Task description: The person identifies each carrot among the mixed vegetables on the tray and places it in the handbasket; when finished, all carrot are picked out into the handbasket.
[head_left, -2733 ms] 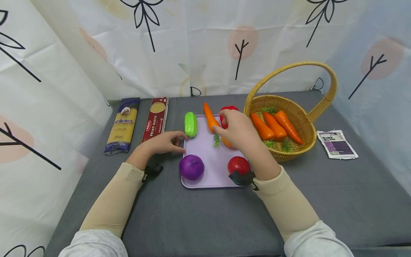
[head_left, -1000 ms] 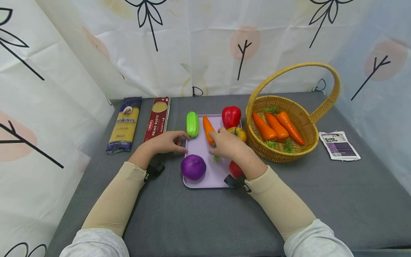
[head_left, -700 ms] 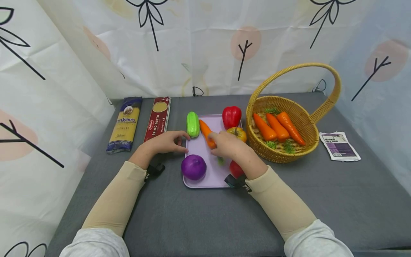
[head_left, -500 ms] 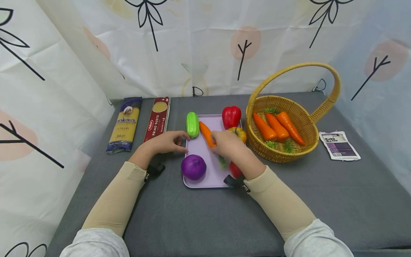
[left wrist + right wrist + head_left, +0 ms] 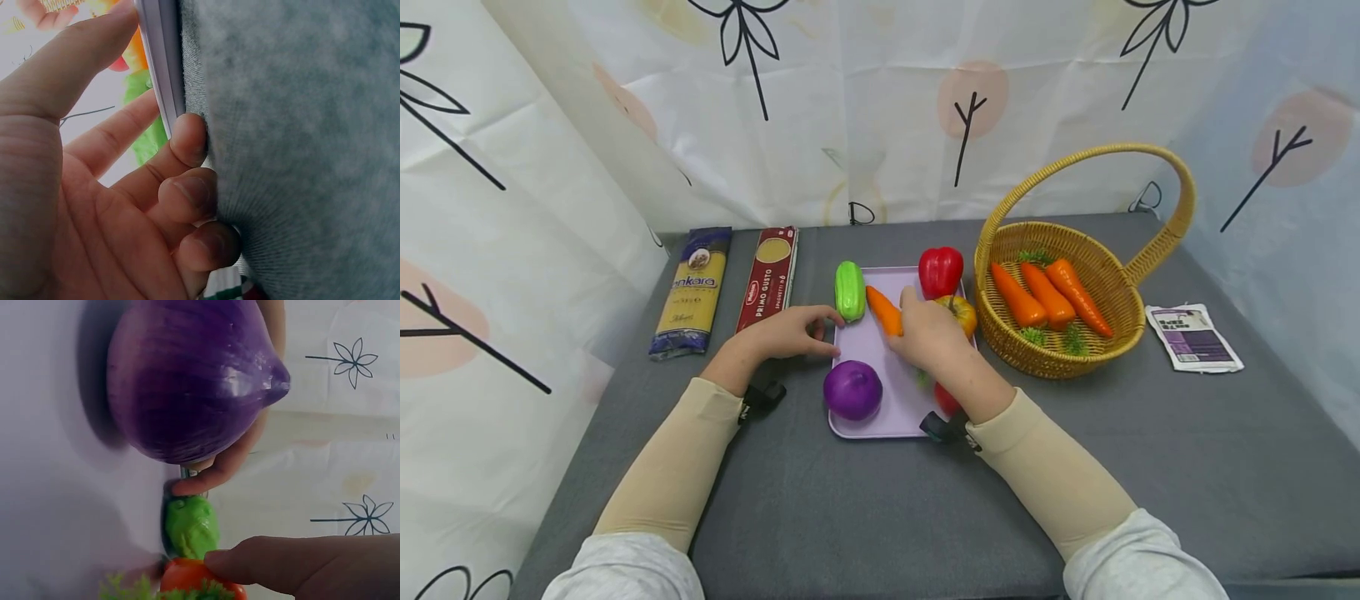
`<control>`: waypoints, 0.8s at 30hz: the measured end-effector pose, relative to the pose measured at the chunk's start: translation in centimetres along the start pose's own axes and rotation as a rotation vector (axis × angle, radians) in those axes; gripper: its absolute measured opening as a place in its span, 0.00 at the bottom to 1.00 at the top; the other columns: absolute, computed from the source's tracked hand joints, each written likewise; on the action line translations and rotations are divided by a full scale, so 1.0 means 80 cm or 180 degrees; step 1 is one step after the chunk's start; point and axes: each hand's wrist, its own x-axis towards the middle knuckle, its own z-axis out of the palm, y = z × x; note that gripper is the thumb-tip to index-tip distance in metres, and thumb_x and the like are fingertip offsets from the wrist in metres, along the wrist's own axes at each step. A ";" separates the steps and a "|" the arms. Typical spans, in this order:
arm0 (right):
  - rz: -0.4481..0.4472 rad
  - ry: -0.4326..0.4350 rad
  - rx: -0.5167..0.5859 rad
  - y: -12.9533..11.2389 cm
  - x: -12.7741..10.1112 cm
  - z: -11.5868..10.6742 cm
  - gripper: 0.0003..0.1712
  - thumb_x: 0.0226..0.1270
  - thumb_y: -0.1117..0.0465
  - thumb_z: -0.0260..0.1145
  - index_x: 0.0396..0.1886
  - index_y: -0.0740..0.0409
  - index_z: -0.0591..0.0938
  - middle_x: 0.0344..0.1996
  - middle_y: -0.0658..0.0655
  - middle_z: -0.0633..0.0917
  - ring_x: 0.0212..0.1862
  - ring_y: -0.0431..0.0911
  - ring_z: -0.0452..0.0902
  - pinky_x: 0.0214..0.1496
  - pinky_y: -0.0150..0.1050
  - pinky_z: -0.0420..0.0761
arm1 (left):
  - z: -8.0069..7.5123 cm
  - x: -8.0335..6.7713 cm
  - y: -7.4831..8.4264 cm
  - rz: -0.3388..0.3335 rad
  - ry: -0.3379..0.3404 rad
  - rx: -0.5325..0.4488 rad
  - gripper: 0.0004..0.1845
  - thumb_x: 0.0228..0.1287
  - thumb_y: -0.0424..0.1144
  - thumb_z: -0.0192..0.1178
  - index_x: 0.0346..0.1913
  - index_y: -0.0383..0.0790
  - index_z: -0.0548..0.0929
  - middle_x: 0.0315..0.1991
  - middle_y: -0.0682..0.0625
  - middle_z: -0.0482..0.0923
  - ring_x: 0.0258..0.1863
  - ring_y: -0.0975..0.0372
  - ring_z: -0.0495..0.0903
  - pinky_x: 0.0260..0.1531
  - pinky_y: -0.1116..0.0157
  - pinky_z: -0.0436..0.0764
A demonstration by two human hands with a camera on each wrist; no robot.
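Carrot lies on the tray, tip toward the green squash, leafy end under the right hand. Right hand has its fingers curled over the thick end of the carrot, thumb side hidden; looks like a light hold from above, can't tell how firm. Left hand rests on the cloth at the tray's left rim, fingertips curled against the edge and thumb over it, bracing the tray rather than gripping anything. Judgement: to place it well, keep the carrot low and flat, ease it down parallel to the squash, leaving a gap. Just right of the grip sit the yellow pepper and red pepper; the knuckles could nudge them. Onion is nearer the body, left of the wrist; tomato is under the wrist, so lift out upward. Basket with three more carrots is well to the right.
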 end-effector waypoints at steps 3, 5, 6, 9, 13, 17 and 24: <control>0.0035 0.0090 0.0041 -0.002 -0.003 -0.006 0.29 0.55 0.51 0.68 0.50 0.60 0.67 0.22 0.57 0.77 0.20 0.49 0.74 0.20 0.37 0.73 | 0.001 0.001 -0.002 -0.0002 -0.0008 0.0009 0.28 0.52 0.58 0.67 0.55 0.54 0.74 0.33 0.49 0.73 0.31 0.57 0.72 0.30 0.61 0.69; 0.0041 0.0143 0.0030 -0.002 -0.006 -0.013 0.28 0.55 0.51 0.67 0.49 0.60 0.68 0.22 0.56 0.77 0.20 0.48 0.73 0.21 0.37 0.73 | 0.001 0.001 -0.002 -0.0004 -0.0014 0.0018 0.28 0.53 0.58 0.67 0.55 0.54 0.74 0.33 0.49 0.73 0.32 0.57 0.72 0.30 0.61 0.70; 0.0036 0.0177 0.0016 -0.003 -0.008 -0.016 0.26 0.55 0.51 0.66 0.48 0.59 0.70 0.22 0.56 0.77 0.21 0.48 0.73 0.21 0.37 0.73 | 0.001 0.001 -0.002 -0.0006 -0.0016 0.0015 0.28 0.53 0.58 0.67 0.55 0.54 0.74 0.33 0.49 0.73 0.32 0.57 0.72 0.30 0.61 0.70; -0.0018 0.0286 0.0018 -0.003 -0.015 -0.029 0.19 0.56 0.51 0.64 0.41 0.57 0.73 0.22 0.54 0.77 0.22 0.48 0.73 0.22 0.38 0.72 | 0.000 0.001 -0.002 -0.0027 -0.0018 0.0007 0.28 0.52 0.59 0.67 0.55 0.55 0.74 0.33 0.49 0.73 0.32 0.57 0.72 0.31 0.61 0.70; -0.0075 0.0446 0.0080 -0.005 -0.027 -0.052 0.14 0.58 0.49 0.62 0.33 0.54 0.74 0.22 0.53 0.76 0.24 0.48 0.72 0.24 0.39 0.71 | 0.000 0.002 -0.001 -0.0069 -0.0022 -0.0017 0.28 0.51 0.59 0.67 0.55 0.56 0.74 0.33 0.49 0.73 0.32 0.57 0.72 0.30 0.60 0.70; -0.0065 0.0602 0.0187 -0.006 -0.043 -0.076 0.16 0.58 0.48 0.62 0.37 0.55 0.76 0.25 0.53 0.77 0.27 0.49 0.72 0.29 0.41 0.71 | 0.000 0.002 -0.002 -0.0092 -0.0039 -0.0043 0.28 0.51 0.59 0.67 0.55 0.56 0.74 0.33 0.49 0.73 0.32 0.56 0.72 0.30 0.60 0.69; -0.0038 0.0903 0.0425 -0.005 -0.082 -0.118 0.28 0.58 0.48 0.63 0.57 0.55 0.76 0.35 0.53 0.79 0.35 0.49 0.71 0.37 0.43 0.71 | 0.001 0.000 -0.001 -0.0118 -0.0032 -0.0072 0.27 0.52 0.58 0.67 0.55 0.57 0.74 0.34 0.49 0.73 0.33 0.56 0.72 0.31 0.60 0.70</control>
